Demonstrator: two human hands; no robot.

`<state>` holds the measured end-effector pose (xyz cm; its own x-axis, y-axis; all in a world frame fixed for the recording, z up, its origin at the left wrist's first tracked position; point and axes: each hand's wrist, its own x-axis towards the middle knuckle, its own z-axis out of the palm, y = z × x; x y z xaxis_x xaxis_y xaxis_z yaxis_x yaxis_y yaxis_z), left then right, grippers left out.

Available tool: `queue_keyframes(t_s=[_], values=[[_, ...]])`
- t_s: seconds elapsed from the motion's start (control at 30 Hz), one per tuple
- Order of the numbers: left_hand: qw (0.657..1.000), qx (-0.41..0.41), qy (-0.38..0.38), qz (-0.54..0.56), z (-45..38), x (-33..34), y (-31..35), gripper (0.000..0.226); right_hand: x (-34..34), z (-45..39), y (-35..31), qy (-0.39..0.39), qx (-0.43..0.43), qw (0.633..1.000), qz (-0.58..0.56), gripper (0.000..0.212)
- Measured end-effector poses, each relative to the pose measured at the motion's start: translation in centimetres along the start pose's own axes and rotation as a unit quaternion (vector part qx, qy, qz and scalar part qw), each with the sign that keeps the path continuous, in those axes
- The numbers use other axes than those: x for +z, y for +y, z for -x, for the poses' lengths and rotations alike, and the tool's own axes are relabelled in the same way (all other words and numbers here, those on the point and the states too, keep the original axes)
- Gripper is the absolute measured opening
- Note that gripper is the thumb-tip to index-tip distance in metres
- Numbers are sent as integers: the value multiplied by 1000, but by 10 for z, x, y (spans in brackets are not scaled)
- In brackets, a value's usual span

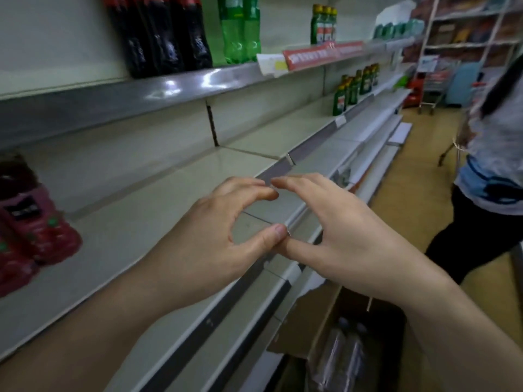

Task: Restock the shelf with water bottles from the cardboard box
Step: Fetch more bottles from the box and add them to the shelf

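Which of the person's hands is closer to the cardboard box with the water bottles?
Right. The right hand hangs over the aisle side, above the cardboard box. The left hand is farther away, over the bare shelf.

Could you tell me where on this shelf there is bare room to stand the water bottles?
The middle shelf is bare from the red bottles at its left end to the green bottles far along it, including under both hands. The upper shelf is crowded with dark bottles and green soda bottles.
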<state>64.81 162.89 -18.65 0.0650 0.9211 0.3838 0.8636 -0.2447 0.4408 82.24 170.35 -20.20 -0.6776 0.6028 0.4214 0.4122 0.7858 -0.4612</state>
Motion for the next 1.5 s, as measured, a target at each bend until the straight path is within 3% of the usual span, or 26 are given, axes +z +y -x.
queue_keyframes(t_s=[0.27,0.67,1.5], values=[[995,-13,-91,-27,-15,39,5,56,5,26,33,-17,66,997,47,74],[988,3,-155,11,-33,98,15,60,16,59,74,-44,163,985,30,80],[955,-62,-288,41,-51,202,-7,57,62,92,158,-113,283,952,-30,75]])
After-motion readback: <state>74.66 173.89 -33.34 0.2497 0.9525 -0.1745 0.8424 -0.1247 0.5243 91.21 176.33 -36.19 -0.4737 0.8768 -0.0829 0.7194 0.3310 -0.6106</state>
